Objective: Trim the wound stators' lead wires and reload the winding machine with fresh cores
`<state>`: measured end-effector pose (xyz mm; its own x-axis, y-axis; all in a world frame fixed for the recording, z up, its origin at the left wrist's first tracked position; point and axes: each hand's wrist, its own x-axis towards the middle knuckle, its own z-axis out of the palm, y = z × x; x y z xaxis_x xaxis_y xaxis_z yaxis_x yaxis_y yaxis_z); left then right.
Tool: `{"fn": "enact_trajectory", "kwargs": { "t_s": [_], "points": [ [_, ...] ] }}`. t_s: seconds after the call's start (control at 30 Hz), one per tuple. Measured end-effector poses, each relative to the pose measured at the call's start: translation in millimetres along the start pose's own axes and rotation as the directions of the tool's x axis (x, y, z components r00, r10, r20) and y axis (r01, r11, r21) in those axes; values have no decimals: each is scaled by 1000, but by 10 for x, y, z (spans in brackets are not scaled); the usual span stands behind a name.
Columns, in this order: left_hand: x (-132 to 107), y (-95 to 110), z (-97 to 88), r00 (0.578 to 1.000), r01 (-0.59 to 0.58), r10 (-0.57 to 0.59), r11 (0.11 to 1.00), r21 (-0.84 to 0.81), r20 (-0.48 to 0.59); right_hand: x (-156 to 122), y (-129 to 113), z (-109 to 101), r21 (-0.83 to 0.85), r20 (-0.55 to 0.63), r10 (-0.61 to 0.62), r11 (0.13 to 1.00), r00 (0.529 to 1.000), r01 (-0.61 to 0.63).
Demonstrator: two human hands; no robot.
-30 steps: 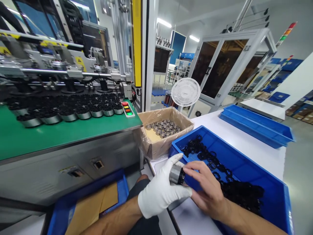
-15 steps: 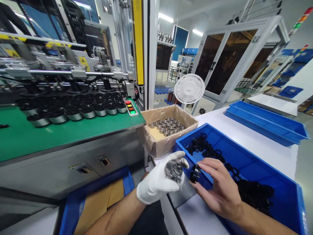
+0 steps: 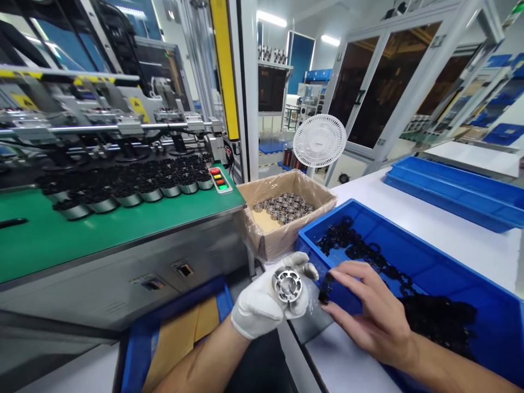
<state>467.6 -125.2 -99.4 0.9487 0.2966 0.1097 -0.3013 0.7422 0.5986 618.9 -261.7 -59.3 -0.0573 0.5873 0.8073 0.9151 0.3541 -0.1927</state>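
A white glove covers my left hand (image 3: 262, 300), whose fingers curl round a round metal stator core (image 3: 287, 286). The slotted face of the core points up toward me. Bare, my right hand (image 3: 374, 314) pinches a black plastic ring part (image 3: 326, 287) between thumb and fingertips, just right of the core and apart from it. Beneath and behind that hand stands a blue bin (image 3: 434, 256) holding a heap of similar black plastic parts (image 3: 438, 319). Farther off, a plastic-lined cardboard box (image 3: 282, 240) contains many bare metal cores (image 3: 289, 206).
On the left, a green workbench (image 3: 172, 218) carries rows of cores with black tops (image 3: 131, 183) beneath a machine (image 3: 131, 125). A button panel (image 3: 220, 180) sits at its corner. Behind the box is a white fan (image 3: 319, 141). Stacked blue trays (image 3: 454, 188) lie at the right.
The metal core has turned in my left hand, so its slotted face now shows. My right hand keeps hold of the black ring part, which is tilted differently. The camera view has shifted slightly.
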Motion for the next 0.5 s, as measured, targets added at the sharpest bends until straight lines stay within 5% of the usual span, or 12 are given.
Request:
{"fn": "enact_trajectory", "kwargs": {
  "t_s": [0.17, 0.27, 0.5],
  "points": [
    [-31, -98, 102, 999, -20, 29, 909, 416, -15, -26, -20, 28, 41, 85, -100, 994, 991, 97],
    [-42, -125, 242, 990, 20, 63, 814, 580, -123, -51, -6, 49, 72, 102, -92, 994, 990, 85],
    [-37, -135, 297, 983, 67, 44, 813, 579, -176, -97, 38, 62, 94, 125, -98, 992, 987, 86]
  ]
}}
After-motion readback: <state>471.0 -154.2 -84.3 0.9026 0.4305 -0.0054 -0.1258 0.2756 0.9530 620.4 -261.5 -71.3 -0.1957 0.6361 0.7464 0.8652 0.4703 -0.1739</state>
